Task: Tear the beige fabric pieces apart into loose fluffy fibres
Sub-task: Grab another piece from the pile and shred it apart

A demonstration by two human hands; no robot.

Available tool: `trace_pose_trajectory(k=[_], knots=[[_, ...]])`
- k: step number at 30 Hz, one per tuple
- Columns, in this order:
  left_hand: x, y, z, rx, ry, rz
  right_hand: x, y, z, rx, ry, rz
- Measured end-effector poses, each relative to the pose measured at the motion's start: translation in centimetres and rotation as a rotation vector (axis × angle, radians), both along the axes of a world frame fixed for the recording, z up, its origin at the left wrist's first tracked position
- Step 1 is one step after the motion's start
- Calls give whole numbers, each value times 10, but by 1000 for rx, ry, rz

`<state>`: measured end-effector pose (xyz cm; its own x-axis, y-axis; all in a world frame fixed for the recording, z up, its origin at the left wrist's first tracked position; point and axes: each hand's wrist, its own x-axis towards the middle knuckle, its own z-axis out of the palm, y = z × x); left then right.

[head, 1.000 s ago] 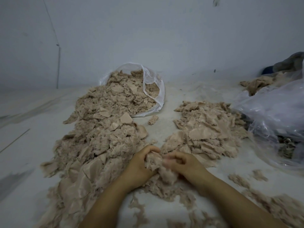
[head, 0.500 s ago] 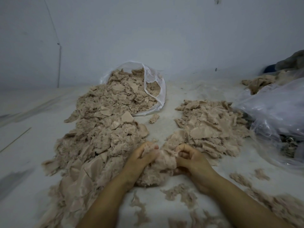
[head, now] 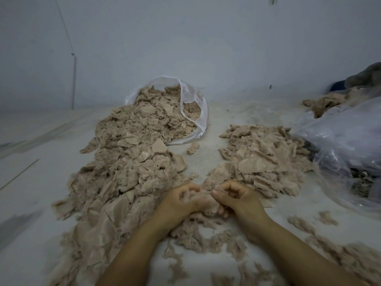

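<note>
Single head-worn wide-angle view, angled forward and down, close over pale grey floor (head: 216, 129), facing plain grey-white wall (head: 206, 48).

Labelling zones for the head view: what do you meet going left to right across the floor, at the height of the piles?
Big beige fabric pile spilling from the clear plastic bag → small loose beige scrap → flatter beige pile of pieces → crumpled translucent plastic sheet.
</note>
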<state>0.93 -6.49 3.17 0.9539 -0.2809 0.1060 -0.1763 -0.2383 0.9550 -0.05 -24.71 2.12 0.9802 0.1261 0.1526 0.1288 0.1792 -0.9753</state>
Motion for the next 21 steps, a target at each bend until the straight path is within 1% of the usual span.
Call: trace_pose_trajectory(k=[3, 6, 7, 10, 11, 13, 14, 16, 18, 19, 21], knots=[[2, -4, -4, 14, 1, 21, 2, 0, -2, 38, -28, -70], [3, 2, -3, -86, 46, 7, 7, -8, 0, 57, -30, -185], [2, 3, -2, -146, 58, -1, 8, -12, 0, 33, -15, -155], [2, 0, -3, -338, 118, -2, 2, -13, 3, -190, 51, 165], [2, -1, -2, -369, 127, -4, 1, -12, 4, -250, 35, 215], [-1, -2, 0, -326, 78, -46, 0, -9, 5, -248, -32, 141], [-2, -3, 0, -260, 33, -66, 0, -8, 4, -231, -56, 80], [-4, -6, 0, -102, -79, -65, -1, -3, 3, -237, -59, 46], [-3, -8, -1, 0, -153, -49, -2, 4, 2, -135, -42, 39], [-1, -8, -1, 19, -168, -34, -1, 6, 2, -78, -45, -18], [2, -7, -1, -4, -144, 20, 1, 5, 3, -31, -41, -142]])
